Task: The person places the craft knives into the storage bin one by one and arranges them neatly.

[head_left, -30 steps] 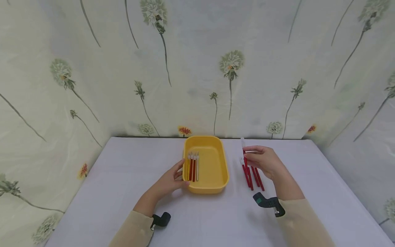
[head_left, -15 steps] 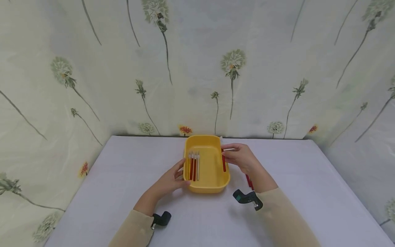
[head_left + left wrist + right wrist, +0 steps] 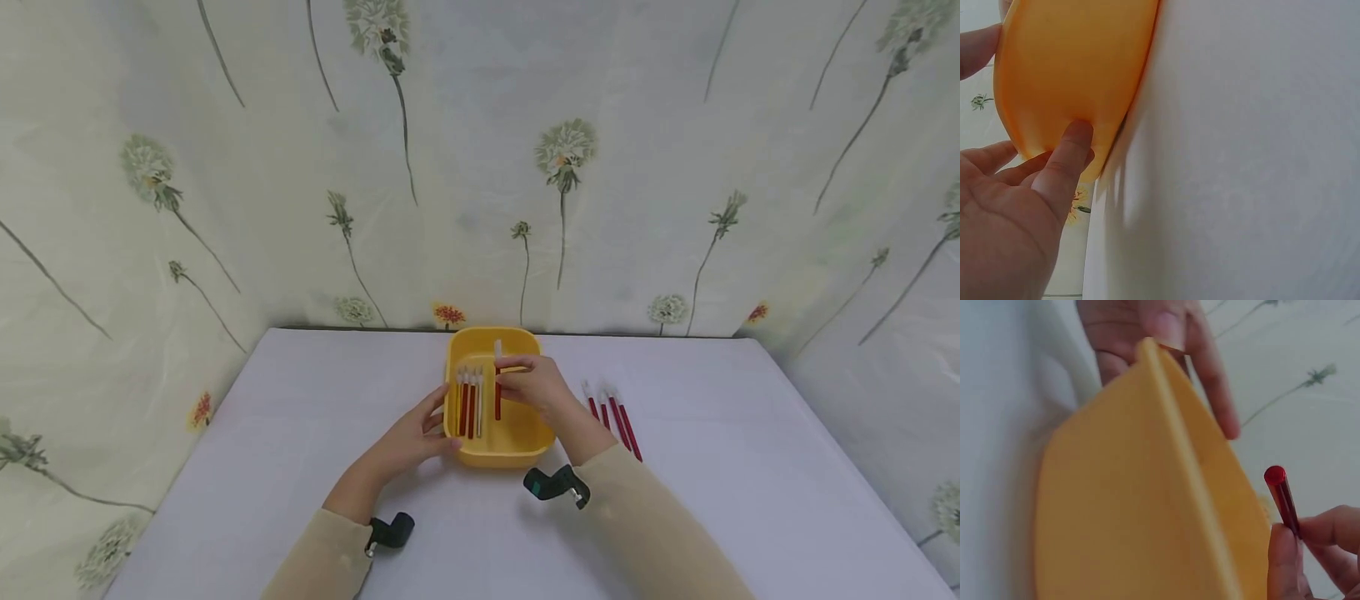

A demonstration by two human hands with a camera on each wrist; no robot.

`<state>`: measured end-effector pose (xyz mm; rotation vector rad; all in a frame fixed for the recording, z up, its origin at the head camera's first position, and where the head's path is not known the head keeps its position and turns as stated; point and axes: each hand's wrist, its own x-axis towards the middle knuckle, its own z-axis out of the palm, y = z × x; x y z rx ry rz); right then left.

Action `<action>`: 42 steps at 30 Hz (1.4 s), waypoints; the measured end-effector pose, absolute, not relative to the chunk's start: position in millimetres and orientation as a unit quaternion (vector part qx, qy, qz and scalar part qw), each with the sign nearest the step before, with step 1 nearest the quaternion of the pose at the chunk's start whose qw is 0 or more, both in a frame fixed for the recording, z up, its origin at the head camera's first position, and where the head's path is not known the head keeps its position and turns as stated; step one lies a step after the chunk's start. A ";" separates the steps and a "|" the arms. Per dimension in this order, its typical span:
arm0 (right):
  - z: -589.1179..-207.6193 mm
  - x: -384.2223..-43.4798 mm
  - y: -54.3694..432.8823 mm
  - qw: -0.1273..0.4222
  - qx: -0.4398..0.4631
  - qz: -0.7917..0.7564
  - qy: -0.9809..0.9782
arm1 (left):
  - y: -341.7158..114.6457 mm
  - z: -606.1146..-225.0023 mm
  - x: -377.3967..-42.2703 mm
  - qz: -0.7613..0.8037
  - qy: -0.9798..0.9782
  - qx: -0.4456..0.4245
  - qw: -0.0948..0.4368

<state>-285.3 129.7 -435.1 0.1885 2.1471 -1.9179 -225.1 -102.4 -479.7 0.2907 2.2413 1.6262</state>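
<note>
A yellow tray (image 3: 498,459) sits at the back middle of the table. My left hand (image 3: 408,435) grips its left side; in the left wrist view a finger (image 3: 1066,159) presses the outer wall. In the right wrist view the thumb (image 3: 1167,328) lies at the rim. My right hand (image 3: 538,388) pinches a slim red pen-like stick (image 3: 498,403) with a clear end, over the tray's middle. Its round red end shows in the right wrist view. Several similar thin sticks (image 3: 471,408) with pale tips lie side by side along the tray's left, some red, others yellow or whitish.
To the right of the tray, several more red sticks (image 3: 621,421) with clear ends lie on the white tabletop (image 3: 712,433), partly behind my right forearm. A curtain (image 3: 465,167) with dandelion prints hangs behind the table and at both sides.
My right hand has carried the red stick leftward from above the loose pile, past the tray's right rim, to over the tray's middle. My left hand has stayed at the tray.
</note>
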 end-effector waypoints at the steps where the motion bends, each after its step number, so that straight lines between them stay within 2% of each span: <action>1: -438.1 -286.3 126.5 0.125 0.064 -0.658 0.740 | -102.8 -480.0 -225.2 0.576 0.791 0.105 0.177; 12: -467.1 -294.5 111.6 0.125 0.088 -0.628 0.763 | -103.6 -481.4 -225.6 0.579 0.789 0.112 0.171; 21: -468.9 -294.2 111.5 0.145 0.104 -0.618 0.765 | -101.8 -478.2 -224.2 0.576 0.792 0.111 0.169; 42: -470.8 -295.4 109.7 0.121 0.096 -0.595 0.789 | -102.2 -477.0 -223.4 0.563 0.802 0.108 0.170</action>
